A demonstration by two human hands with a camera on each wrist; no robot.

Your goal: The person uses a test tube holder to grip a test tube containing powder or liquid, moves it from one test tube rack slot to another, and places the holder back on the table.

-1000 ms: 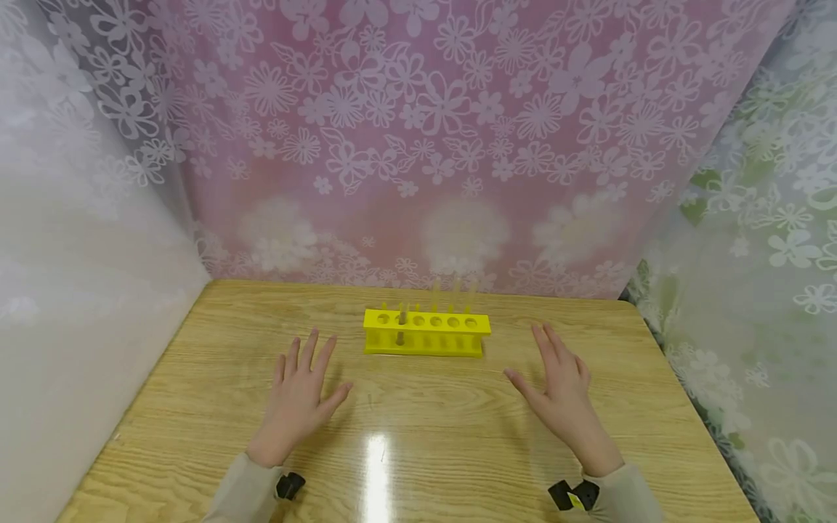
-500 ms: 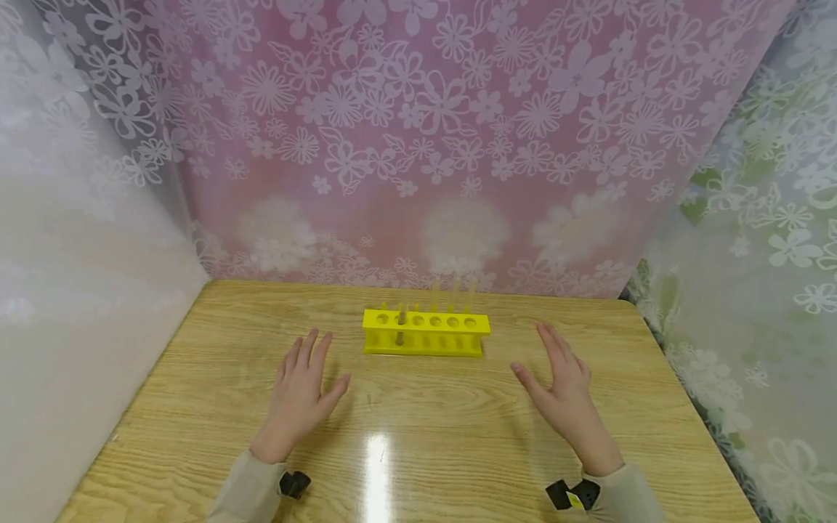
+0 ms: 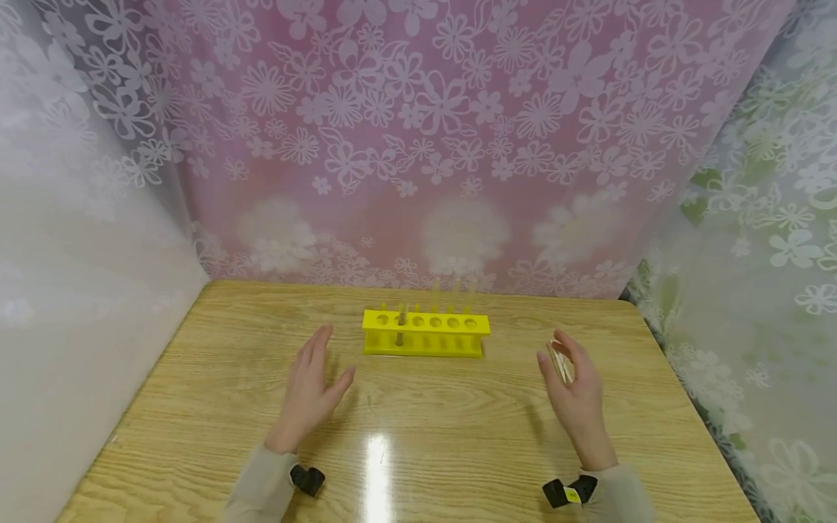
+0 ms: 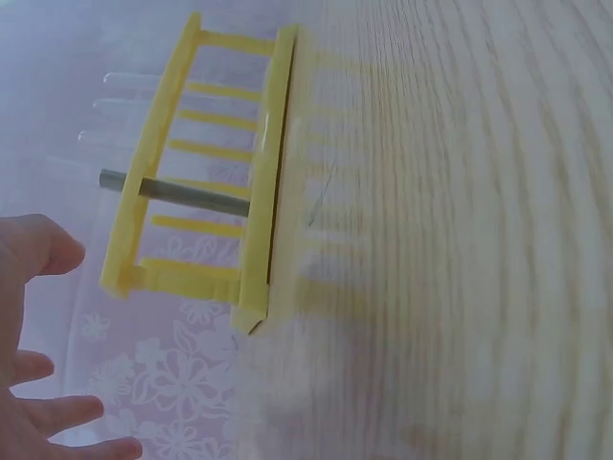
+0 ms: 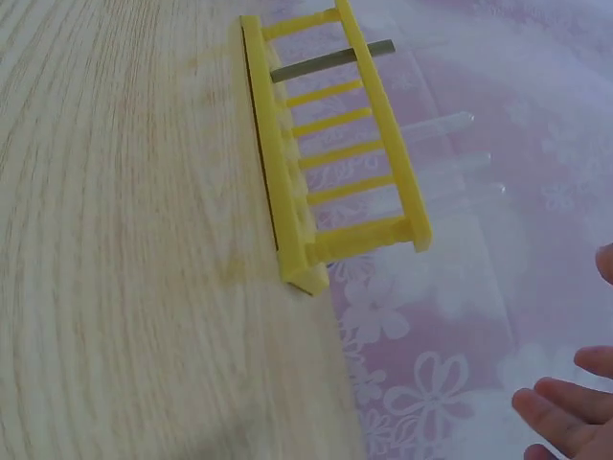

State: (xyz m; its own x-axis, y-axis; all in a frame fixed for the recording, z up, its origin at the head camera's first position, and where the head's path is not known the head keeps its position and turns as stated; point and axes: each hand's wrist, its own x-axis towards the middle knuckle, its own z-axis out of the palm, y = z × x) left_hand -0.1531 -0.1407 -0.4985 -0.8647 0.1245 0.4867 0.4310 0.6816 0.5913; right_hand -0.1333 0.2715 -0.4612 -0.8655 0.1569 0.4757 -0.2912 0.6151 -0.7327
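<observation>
A yellow test tube rack (image 3: 425, 331) stands upright on the table between my hands. A test tube with dark grey contents (image 3: 400, 338) sits in its second hole from the left. Clear tubes (image 5: 441, 125) rise along the rack's back, toward its right end. My left hand (image 3: 306, 399) is left of the rack, thumb spread from the fingers, holding nothing. To the rack's right my right hand (image 3: 578, 396) has its fingers loosely bent; pale streaks show between thumb and fingers in the head view. In the right wrist view its fingertips (image 5: 551, 417) are apart and hold nothing visible.
The wooden table (image 3: 445, 443) carries a bright light reflection near its front. Behind it hangs a pink floral curtain (image 3: 392, 145). A pale sheet (image 3: 98, 290) closes off the left side and a green-and-white floral one (image 3: 771, 290) the right.
My right hand has shifted slightly right, and its fingers have bent more toward the thumb. My left hand has turned and moved a little to the right. The rack stays put.
</observation>
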